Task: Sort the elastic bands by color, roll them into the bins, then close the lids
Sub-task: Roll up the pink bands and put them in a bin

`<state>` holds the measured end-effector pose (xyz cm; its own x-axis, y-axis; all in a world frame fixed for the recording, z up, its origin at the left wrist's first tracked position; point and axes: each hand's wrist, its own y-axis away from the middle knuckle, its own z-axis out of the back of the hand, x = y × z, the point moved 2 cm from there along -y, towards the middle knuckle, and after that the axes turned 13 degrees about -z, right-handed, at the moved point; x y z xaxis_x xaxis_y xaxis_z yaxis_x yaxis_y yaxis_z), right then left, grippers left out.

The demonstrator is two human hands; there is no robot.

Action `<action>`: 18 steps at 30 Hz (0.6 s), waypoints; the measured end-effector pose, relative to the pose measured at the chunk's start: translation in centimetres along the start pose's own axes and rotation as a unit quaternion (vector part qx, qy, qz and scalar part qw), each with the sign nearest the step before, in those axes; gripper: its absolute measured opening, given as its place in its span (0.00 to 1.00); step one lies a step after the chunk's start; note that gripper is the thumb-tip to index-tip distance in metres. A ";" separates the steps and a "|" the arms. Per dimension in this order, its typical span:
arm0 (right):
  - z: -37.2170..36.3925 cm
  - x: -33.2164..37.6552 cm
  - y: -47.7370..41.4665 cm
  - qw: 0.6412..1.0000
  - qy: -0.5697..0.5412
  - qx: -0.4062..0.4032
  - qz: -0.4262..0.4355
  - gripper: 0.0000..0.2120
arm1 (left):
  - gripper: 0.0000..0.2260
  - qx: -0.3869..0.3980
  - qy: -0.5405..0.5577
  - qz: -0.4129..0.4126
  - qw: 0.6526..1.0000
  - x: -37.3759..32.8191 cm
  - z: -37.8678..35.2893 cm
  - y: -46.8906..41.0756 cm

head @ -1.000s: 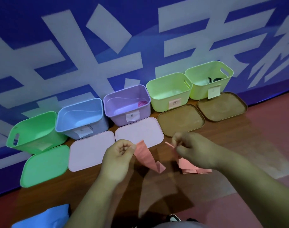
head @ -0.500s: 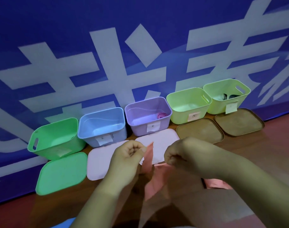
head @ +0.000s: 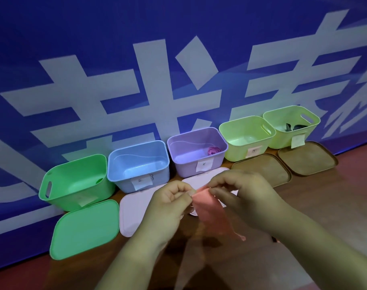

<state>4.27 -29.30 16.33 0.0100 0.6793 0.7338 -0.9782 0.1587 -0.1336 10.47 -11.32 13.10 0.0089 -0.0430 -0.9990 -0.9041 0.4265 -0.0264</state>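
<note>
Pink band point(head: 207, 212) hangs below both pinching hands: left hand point(head: 170, 206) and right hand point(head: 245, 195) grip its top edge together.

a salmon-pink flat elastic band point(head: 207, 208) is pinched at its top end between the left hand point(head: 170, 204) and the right hand point(head: 247, 197); the rest hangs down to the right as a loose strip.

behind it, five open plastic bins stand in a row, each with a paper label on the front: a green bin point(head: 73, 185), a blue bin point(head: 136, 164), a purple bin point(head: 196, 164) with a rolled pink band point(head: 213, 151) in its right corner, a near yellow-green bin point(head: 245, 143), and a far yellow-green bin point(head: 289, 126) with a dark band point(head: 293, 127) inside.

the lids lie flat in front of the bins: a green lid point(head: 84, 229), two pale pink lids point(head: 132, 214) and two brown lids point(head: 260, 170).
</note>
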 end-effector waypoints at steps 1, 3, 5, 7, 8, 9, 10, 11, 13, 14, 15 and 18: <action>-0.1 0.2 0.0 1.000 -0.007 -0.006 -0.006 0.10 | 0.12 -0.001 0.002 0.001 1.000 0.0 0.3 -0.1; -0.2 0.7 0.1 1.000 -0.004 0.005 -0.009 0.13 | 0.09 -0.005 0.008 0.001 1.000 0.1 0.8 -0.3; -0.1 1.3 0.1 0.999 0.006 0.044 -0.009 0.11 | 0.07 -0.011 0.008 -0.003 1.000 0.0 1.3 -0.6; 0.0 2.0 0.1 0.996 0.030 0.088 0.001 0.08 | 0.07 -0.015 0.002 -0.009 1.000 0.0 1.8 -1.0; -0.1 2.4 0.1 0.994 0.042 0.099 0.011 0.07 | 0.07 -0.016 -0.001 -0.009 1.000 0.0 2.0 -1.0; -0.1 2.7 0.0 0.993 0.050 0.103 0.017 0.07 | 0.07 -0.015 -0.004 -0.010 1.000 -0.1 2.2 -1.1; -0.2 2.9 -0.1 0.993 0.053 0.104 0.018 0.07 | 0.07 -0.010 -0.006 -0.008 1.000 -0.2 2.4 -1.1; -0.4 3.1 -0.1 0.993 0.054 0.101 0.016 0.06 | 0.06 -0.002 -0.004 -0.007 1.000 -0.3 2.5 -1.0; -0.8 3.3 -0.3 0.995 0.051 0.089 0.013 0.06 | 0.05 0.013 0.016 0.001 1.000 -0.5 2.7 -0.9; -1.1 3.4 -0.4 0.996 0.044 0.077 0.013 0.06 | 0.05 0.018 0.026 0.005 1.000 -0.6 2.8 -0.7; -1.3 3.3 -0.4 0.997 0.034 0.062 0.010 0.06 | 0.05 0.022 0.027 0.004 0.999 -0.6 3.0 -0.7; -1.8 3.2 -0.6 1.000 0.012 0.016 -0.008 0.07 | 0.05 0.024 0.010 -0.002 1.000 -0.7 3.5 -0.5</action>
<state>5.24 -25.88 17.58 0.0301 0.6945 0.7189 -0.9840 0.1469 -0.1006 12.41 -8.30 13.73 0.0036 -0.0629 -0.9980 -0.8821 0.4700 -0.0327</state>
